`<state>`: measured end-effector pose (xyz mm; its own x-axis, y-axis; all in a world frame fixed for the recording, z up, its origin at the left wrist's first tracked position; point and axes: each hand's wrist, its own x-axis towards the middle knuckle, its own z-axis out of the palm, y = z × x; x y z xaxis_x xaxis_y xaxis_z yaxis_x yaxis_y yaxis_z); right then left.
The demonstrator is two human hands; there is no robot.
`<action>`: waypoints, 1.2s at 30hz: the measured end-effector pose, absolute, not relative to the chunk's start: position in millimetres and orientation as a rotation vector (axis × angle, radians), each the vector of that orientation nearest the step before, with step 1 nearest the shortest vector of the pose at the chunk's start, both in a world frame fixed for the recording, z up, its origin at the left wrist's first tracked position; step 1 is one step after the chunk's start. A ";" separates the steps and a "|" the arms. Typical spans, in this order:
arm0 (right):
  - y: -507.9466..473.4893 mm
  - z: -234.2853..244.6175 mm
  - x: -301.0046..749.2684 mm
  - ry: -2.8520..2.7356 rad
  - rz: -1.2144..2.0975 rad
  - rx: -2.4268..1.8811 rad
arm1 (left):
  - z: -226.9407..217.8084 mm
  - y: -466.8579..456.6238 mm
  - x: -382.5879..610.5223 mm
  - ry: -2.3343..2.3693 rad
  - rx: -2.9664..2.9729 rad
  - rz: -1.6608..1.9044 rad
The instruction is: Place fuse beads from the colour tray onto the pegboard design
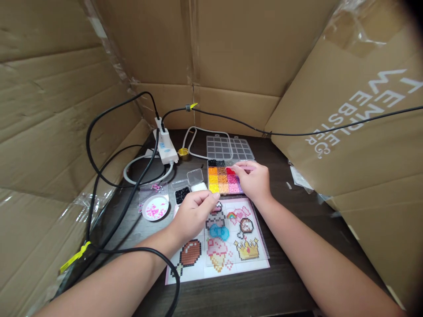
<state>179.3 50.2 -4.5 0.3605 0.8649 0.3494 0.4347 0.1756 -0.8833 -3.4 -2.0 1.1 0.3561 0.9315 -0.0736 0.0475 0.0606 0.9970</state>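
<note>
Head view looks down on my two hands over a dark table. My right hand [253, 180] grasps a slender pink tool [248, 167] between thumb and fingers, its far end reaching left over the bead case [208, 179], close to the red beads [228, 171]; whether the tip holds a bead is too small to tell.

The case lies at the middle of the table, beyond the pattern sheet [194, 276]. It is clear and shallow, split into small square cells, its gridded lid [243, 150] folded back on the far side. Black and grey fill the far row; nearer come orange, brown and red, then golden yellow, tan and deep pink, with bright yellow, pale orange, pink and purple along the near edge. My right hand covers some cells on the right.

My left hand [194, 211] is curled, thumb against the forefinger, above the far left part of the sheet; I cannot tell whether it pinches anything. Pixel pictures cover the sheet, among them a blue bow [219, 232] and a yellow crown [247, 250].

Left of my left hand, a round white dish [144, 215] carries scattered pink and white beads, beside a small box of black beads [182, 195].
</note>
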 end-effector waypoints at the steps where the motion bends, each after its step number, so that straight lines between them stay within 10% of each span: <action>1: 48.2 -1.7 179.7 -1.250 0.456 -1.438 | 1.2 -2.0 -3.8 0.989 1.342 0.881; 36: -115.8 -29.9 216.4 -1.159 0.614 -1.549 | 5.5 -2.2 1.9 1.023 1.461 0.964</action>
